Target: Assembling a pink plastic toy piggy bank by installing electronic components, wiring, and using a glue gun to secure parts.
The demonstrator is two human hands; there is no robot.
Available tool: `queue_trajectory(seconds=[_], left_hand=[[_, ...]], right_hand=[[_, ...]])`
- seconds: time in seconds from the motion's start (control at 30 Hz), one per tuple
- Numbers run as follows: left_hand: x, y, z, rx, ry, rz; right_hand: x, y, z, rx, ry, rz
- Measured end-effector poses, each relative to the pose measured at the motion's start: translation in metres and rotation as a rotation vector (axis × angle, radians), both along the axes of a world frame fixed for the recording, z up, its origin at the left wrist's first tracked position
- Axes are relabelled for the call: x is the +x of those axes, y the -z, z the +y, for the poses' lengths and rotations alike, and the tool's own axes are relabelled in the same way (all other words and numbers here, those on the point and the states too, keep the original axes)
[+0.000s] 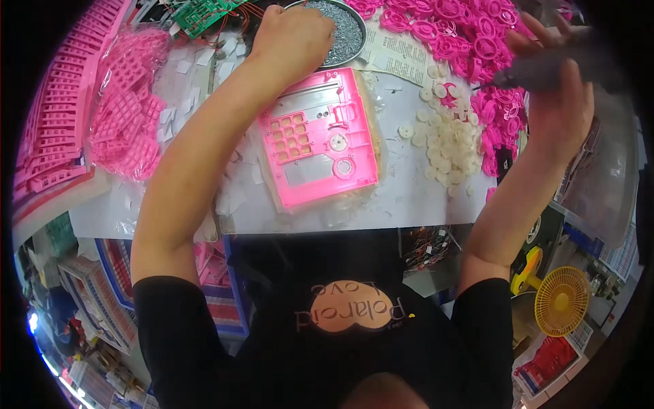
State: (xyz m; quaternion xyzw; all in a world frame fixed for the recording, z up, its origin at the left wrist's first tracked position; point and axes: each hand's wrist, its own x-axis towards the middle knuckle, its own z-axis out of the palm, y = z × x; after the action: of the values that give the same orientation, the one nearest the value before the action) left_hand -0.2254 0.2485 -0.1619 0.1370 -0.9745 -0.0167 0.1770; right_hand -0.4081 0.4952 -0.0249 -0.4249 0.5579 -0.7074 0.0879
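My left hand [291, 35] is over the rim of a round metal bowl [366, 35] holding many small grey screws [344, 31]. Its fingers are curled, with the tips hidden, so what they pinch cannot be made out. At the far right my right hand [569, 102] is closed around a dark power screwdriver [538, 73], its thin bit pointing left. Between my arms a pink plastic casing [364, 153] lies on a padded, plastic-wrapped base, its inner side up. A white round disc [338, 141] sits in it, above a round ring-shaped opening.
White plastic discs [449, 150] are heaped right of the casing, below a large pile of pink ring-shaped parts [463, 34]. Bagged pink grids [126, 116] and stacked pink strips [61, 88] lie left. Green circuit boards [204, 15] with red wires are behind. A yellow fan [562, 301] stands lower right.
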Motion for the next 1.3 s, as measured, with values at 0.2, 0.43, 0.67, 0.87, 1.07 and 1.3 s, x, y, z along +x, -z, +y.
queue_trajectory(seconds=[0.2, 0.43, 0.67, 0.87, 1.07, 1.3], left_hand=[[-0.006, -0.006, -0.010, 0.087, -0.016, -0.200], [0.088, -0.035, 0.075, 0.366, 0.304, 0.202], [0.117, -0.038, 0.106, 0.763, 0.191, 0.181], [0.121, -0.037, 0.104, 0.690, 0.178, 0.169], [0.114, -0.038, 0.110, 0.446, 0.092, 0.211], [0.114, -0.017, 0.100, 0.240, 0.305, 0.141]], right_hand=[[0.033, 0.009, -0.043, -0.018, -0.573, -0.164], [0.104, 0.045, -0.038, -0.139, -0.620, -0.320], [0.136, 0.039, -0.031, -0.114, -0.620, -0.258], [0.146, 0.044, -0.033, -0.115, -0.589, -0.240], [0.139, 0.070, -0.036, -0.083, -0.530, -0.194], [0.143, 0.099, -0.041, 0.044, -0.455, -0.044]])
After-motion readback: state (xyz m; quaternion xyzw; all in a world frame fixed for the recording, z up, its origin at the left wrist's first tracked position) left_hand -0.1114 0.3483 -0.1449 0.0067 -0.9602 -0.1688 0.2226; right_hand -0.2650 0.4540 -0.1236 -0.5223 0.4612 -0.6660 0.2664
